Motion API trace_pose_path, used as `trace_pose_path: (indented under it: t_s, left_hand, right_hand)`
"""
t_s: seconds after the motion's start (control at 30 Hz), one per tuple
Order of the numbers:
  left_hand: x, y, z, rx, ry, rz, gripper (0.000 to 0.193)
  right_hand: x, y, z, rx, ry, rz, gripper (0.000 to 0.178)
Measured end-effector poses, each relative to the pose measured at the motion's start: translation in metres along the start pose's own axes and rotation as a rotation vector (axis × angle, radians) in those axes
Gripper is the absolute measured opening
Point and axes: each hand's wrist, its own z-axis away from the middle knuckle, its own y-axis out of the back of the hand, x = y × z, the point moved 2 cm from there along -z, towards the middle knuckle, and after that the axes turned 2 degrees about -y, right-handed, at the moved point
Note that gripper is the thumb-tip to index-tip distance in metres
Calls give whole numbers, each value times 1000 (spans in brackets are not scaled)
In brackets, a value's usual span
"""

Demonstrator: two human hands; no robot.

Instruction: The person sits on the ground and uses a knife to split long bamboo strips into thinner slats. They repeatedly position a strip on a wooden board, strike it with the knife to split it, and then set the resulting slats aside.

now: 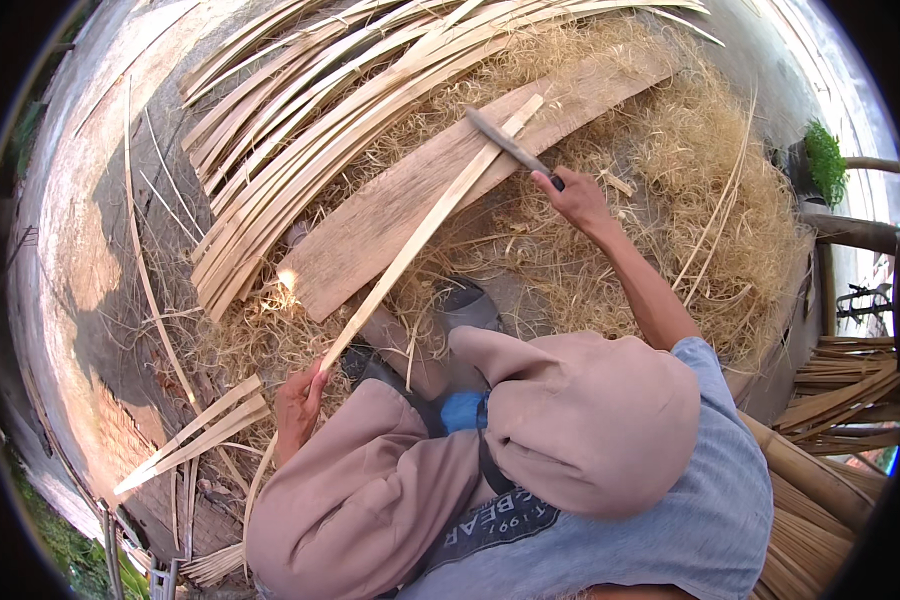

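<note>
Bamboo strip (430, 224): pinched in left fingers (314, 387) over plank (365, 245), apparently mid-scrape under knife (508, 147) clasped in right fingers (546, 184), next needing steady pressure.

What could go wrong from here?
The knife in the right hand crosses the pale strip, so it might slip off the strip's edge. The bare left hand grips the strip's near end, where a splinter could prick it. Loose shavings lie around the board, which may shift underneath.
</note>
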Motion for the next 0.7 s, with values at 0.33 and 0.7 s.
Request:
trace_pose_path:
  t_s: [0.33, 0.7]
  left_hand:
    - [-78, -31, 29, -26, 129, 33, 34]
    - [-21, -40, 29, 16, 85, -193, 35]
  right_hand:
    - [-50, -29, 34, -71, -69, -142, 70]
    - [-48, 4, 20, -34, -52, -23, 68]
